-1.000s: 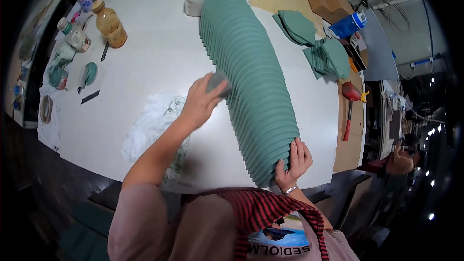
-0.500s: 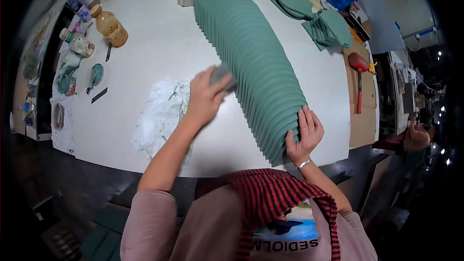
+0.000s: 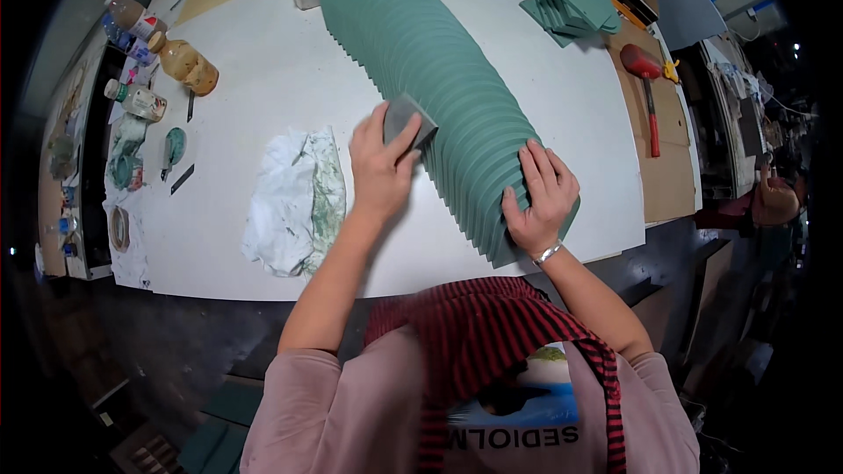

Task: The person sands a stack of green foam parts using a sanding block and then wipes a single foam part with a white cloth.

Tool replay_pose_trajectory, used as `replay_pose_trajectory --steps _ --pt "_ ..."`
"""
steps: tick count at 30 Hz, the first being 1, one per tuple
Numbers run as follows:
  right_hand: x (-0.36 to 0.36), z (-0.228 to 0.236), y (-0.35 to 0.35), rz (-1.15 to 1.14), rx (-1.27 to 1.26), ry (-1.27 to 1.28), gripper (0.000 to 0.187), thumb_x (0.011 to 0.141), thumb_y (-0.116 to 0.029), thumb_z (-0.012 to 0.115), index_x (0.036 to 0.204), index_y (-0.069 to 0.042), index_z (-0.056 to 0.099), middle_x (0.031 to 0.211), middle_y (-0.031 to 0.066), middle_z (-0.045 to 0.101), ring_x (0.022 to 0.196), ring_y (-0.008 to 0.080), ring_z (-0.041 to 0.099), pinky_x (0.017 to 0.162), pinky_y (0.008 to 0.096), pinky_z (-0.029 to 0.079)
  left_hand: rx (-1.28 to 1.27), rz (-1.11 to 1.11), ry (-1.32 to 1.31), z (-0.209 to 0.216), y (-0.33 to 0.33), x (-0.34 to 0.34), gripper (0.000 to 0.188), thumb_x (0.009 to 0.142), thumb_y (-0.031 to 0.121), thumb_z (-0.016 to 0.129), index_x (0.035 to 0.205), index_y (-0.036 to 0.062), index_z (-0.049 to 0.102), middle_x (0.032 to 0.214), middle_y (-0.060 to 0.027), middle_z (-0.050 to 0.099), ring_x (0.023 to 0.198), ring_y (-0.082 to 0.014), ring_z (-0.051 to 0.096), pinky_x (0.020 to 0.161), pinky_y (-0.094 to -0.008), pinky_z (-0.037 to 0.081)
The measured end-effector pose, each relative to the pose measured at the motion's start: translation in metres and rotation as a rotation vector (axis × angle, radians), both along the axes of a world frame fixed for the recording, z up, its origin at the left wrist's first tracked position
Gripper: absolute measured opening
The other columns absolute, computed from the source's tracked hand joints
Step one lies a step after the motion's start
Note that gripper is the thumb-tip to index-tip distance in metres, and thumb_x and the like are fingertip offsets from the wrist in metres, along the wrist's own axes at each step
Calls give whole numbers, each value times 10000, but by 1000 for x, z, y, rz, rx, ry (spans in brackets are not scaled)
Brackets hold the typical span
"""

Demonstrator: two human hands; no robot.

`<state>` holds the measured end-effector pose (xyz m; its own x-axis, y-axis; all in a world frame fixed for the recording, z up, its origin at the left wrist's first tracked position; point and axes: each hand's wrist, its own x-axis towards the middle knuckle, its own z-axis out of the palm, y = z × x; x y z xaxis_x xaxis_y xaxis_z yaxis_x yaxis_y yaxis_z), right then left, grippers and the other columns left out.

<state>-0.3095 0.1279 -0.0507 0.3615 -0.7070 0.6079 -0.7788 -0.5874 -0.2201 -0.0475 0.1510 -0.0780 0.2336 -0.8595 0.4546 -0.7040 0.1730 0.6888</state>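
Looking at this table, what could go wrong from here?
The overlapping green sheets could shift out of line if the left hand pushes the gray block too hard at their edge. The right hand rests on the near end, so a slip there might spread them.

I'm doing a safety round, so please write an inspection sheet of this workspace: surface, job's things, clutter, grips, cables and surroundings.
Surface: white table, with cardboard along its right side.
Job's things: a long row of overlapping green sheets; a grey block at the row's left edge.
Clutter: bottles and dark blades at left; crumpled, green-stained cloth left of the row; green piles and a red mallet at right.
Grips: left grip closed round the block; right grip resting on the row's near end, fingers spread.
Cables: nothing seen on the table; beyond it, too dim to tell.
Surroundings: dark floor; another person at far right.
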Motion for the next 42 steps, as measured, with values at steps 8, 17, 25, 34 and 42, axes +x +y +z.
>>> replay_pose_trajectory --steps 8,17,25,34,42 --pt "-1 -3 0 -15 9 -10 552 728 -227 681 1262 -88 664 1331 67 635 1194 312 549 977 432 362 17 -20 -37 9 17 -1 565 716 73 735 1270 164 674 1369 -245 526 1204 -421 522 1039 -491 401" --pt "-2 -4 -1 -13 2 -45 520 746 -256 681 1240 -96 673 1351 60 620 1183 308 548 986 432 360 211 -86 -110 -23 62 -24 571 701 33 747 1251 177 700 1383 -229 532 1232 -419 514 1061 -464 407" --pt "-3 -4 -6 53 80 -138 526 763 -258 687 1260 -87 659 1342 57 624 1205 297 537 1011 421 353 226 -230 -356 -31 86 -41 616 702 56 748 1296 191 661 1383 -231 512 1185 -416 525 1022 -506 395" --pt "-50 15 2 -8 262 -202 975 649 -345 872 1449 -13 424 1477 208 451 1336 385 427 1111 498 328 110 -153 -208 -16 74 -56 635 680 65 767 1295 178 659 1384 -226 510 1204 -422 522 1015 -482 413" --pt "-85 0 -29 185 908 -458 1011 608 -293 904 1448 21 435 1360 228 578 1214 326 593 1034 364 458 45 -208 -222 63 44 -70 615 650 113 818 1252 150 701 1353 -178 544 1150 -365 512 989 -443 437"
